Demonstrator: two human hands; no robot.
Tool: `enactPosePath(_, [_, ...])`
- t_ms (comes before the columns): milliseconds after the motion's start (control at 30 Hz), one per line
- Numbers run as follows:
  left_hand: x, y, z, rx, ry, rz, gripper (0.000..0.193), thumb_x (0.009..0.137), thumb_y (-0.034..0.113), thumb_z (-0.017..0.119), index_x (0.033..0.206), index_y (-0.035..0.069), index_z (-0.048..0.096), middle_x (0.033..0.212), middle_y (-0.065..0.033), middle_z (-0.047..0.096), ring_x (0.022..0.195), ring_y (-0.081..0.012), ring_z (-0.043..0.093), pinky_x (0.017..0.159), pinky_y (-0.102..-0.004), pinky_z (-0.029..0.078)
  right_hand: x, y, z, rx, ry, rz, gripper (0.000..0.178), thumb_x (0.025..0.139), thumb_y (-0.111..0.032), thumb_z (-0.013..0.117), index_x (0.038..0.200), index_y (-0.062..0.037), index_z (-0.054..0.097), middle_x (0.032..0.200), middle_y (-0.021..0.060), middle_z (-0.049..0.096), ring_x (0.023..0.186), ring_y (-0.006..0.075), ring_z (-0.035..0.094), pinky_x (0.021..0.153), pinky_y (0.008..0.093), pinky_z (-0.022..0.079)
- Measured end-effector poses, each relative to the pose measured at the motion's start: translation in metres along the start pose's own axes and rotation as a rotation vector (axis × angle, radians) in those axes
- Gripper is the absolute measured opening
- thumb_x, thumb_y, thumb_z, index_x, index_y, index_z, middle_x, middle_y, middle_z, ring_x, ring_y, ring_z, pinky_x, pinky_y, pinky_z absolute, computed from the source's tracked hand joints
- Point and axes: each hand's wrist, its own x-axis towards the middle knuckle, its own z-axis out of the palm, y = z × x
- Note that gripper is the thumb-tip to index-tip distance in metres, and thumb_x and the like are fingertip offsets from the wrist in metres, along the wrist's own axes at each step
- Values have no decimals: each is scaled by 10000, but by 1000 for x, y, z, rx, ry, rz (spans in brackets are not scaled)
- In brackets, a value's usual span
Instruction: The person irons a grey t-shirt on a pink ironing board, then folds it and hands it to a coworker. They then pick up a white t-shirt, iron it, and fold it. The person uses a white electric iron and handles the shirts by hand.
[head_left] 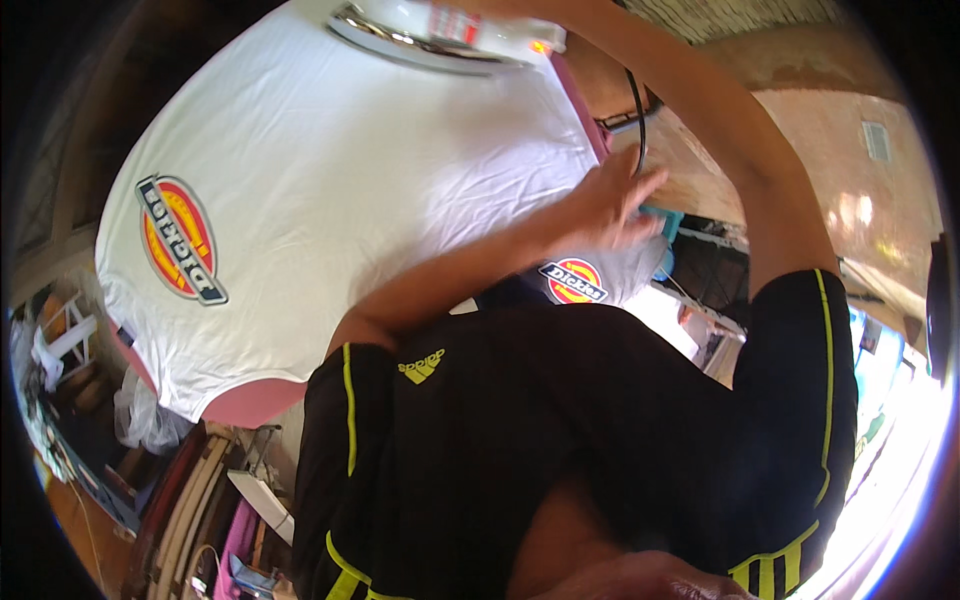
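Note:
A white T-shirt [400, 150] with an oval red, yellow and black printed badge [178, 238] is spread over an ironing board with a dusty pink cover [255, 402]. At the far edge of the shirt my right hand [515, 8] is closed on a white iron [400, 22], whose shiny metal base is against the cloth. The top of the picture cuts off much of that hand. My left hand [620, 205] hovers by the board's right edge, fingers spread and slightly blurred, holding nothing visible. Below it, close to my body, lies cloth with a similar badge [574, 281].
A black cord [639, 110] hangs beside my left hand. A wooden surface [780, 130] lies at the far right. Below the board on the left are a clear plastic bag [150, 415], stacked long boards [190, 500] and a white stool-like frame [70, 335].

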Motion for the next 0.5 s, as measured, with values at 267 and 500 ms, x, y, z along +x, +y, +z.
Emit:
enactPosePath(267, [-129, 43, -152, 911, -26, -512, 665, 747, 276, 752, 1339, 110, 497, 1458, -172, 376, 1344, -380, 348, 1039, -577, 286, -15, -46, 6, -140, -423, -174, 404, 892, -348, 663, 1092, -8, 577, 718, 214, 614, 653, 332, 643, 612, 412, 495])
enactPosePath(500, [-150, 63, -162, 935, 65, -840, 913, 749, 393, 748, 1429, -30, 310, 1553, -226, 207, 1434, -448, 164, 1099, -630, 157, 116, -50, 42, -161, -110, -314, 461, 909, -422, 583, 968, 32, 626, 890, 291, 645, 842, 438, 635, 742, 487, 499])
